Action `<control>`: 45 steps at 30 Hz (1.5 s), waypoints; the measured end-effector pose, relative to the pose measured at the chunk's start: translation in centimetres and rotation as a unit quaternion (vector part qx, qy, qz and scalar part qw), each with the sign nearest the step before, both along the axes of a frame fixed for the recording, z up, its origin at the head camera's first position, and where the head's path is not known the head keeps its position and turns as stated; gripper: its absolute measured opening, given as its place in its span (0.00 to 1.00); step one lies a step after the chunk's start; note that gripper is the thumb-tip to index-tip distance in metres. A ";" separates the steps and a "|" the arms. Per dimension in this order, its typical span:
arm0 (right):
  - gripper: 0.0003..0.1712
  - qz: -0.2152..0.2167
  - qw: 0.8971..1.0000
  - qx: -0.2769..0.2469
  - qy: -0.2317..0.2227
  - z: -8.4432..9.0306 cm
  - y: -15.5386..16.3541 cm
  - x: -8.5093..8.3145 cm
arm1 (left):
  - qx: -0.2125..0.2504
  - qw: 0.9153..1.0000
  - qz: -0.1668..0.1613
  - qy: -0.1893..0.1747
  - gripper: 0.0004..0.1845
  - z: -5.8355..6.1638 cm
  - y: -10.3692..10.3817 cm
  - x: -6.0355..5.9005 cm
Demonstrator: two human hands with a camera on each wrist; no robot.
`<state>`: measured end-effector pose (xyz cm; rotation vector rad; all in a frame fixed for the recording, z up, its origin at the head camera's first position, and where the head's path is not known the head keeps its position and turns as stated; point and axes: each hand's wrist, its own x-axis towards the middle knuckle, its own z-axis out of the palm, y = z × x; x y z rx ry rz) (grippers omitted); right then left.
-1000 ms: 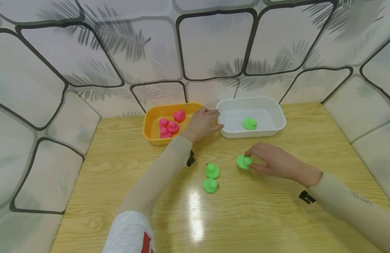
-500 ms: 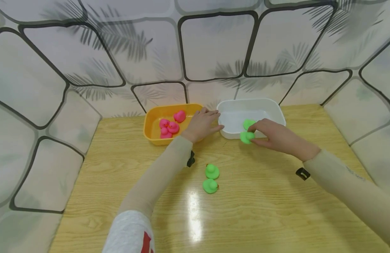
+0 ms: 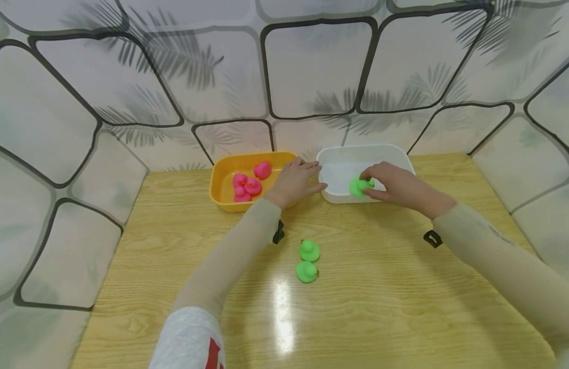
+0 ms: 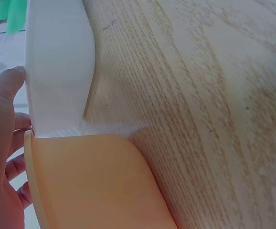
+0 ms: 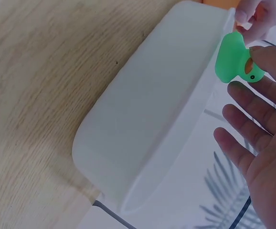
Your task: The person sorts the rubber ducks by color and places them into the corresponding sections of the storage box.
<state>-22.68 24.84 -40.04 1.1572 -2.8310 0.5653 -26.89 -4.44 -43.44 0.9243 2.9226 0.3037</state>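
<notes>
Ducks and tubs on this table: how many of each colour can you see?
Green ducks: 3 in view, two on the table, one held by the right hand over the white tub
Pink ducks: 4 as far as the clump shows, in the orange tub
Tubs: 2, one orange, one white
Total: 9

a small green rubber duck (image 3: 358, 186) is hanging over the white plastic tub (image 3: 395, 156), pinched at its head.
</notes>
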 end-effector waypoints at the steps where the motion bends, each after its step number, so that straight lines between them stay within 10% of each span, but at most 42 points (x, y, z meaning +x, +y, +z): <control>1: 0.16 -0.001 1.000 0.001 0.000 0.0 0.0 -0.2 | -0.001 1.000 0.000 0.000 0.36 0.0 0.0 0.0; 28: 0.16 -0.033 0.998 0.032 -0.033 -1.4 -0.7 -4.0 | 0.004 1.000 -0.007 0.019 0.35 0.2 0.0 0.1; 45: 0.14 -0.010 1.000 0.017 -0.010 -1.2 -1.1 -1.5 | -0.006 1.000 -0.001 0.017 0.36 0.0 0.0 -0.1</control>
